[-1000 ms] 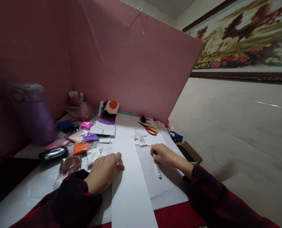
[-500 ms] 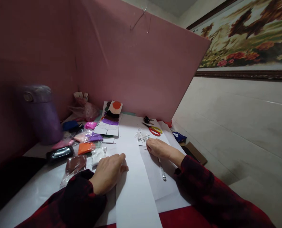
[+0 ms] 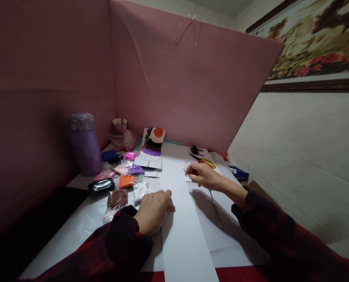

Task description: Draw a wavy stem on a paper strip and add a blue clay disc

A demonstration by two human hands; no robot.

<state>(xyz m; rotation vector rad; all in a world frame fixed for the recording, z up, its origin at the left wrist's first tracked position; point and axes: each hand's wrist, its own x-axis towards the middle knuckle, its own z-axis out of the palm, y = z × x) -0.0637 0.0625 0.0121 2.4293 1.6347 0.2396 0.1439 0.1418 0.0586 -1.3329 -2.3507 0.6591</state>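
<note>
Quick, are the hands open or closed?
Left hand: half-curled over the white strip, grip hidden.
Right hand: fingers curled together; can't tell if it's holding anything.

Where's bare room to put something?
Free: long white paper strip, nearside of left hand; white sheet between strip and red plaid right sleeve, nearside of thin pale rod. Crowded: colourful plastic packets beside left hand; scissors with yellow handle past right hand.
</note>
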